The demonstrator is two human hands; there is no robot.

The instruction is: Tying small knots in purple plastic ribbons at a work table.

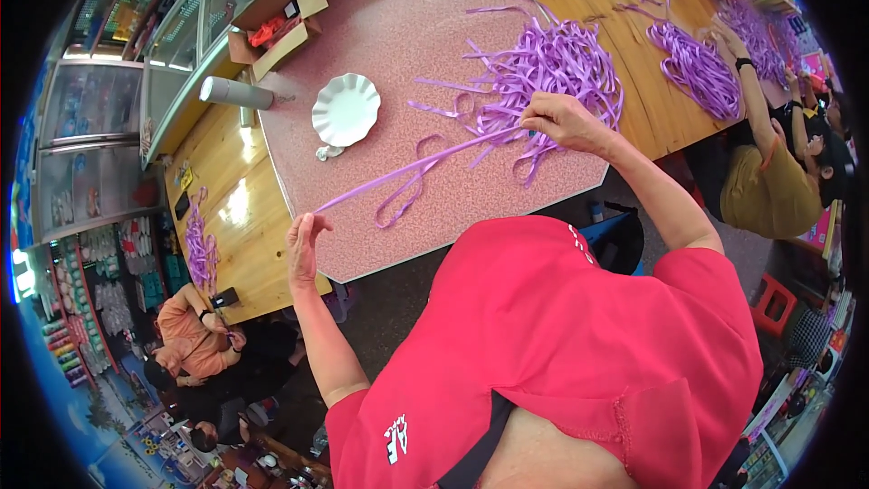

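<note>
A purple ribbon (407, 167) is stretched in a straight line between my two hands above the pink speckled table (362, 244). At the table's front left corner, my left hand (306, 249) pinches one end of it. My right hand (563, 122) is closed on the ribbon farther right, over the front of a big loose heap of purple ribbons (561, 63). A slack loop of ribbon (398, 204) hangs down onto the table between my hands. Several loose ends stick out leftward from the heap.
A white scalloped dish (347, 110), a grey tumbler (233, 92) and an open cardboard box (281, 32) stand at the far left. At right, a co-worker's hand (727, 41) is by another ribbon pile (692, 72). Another person (192, 330) sits at lower left near purple ribbons (201, 244).
</note>
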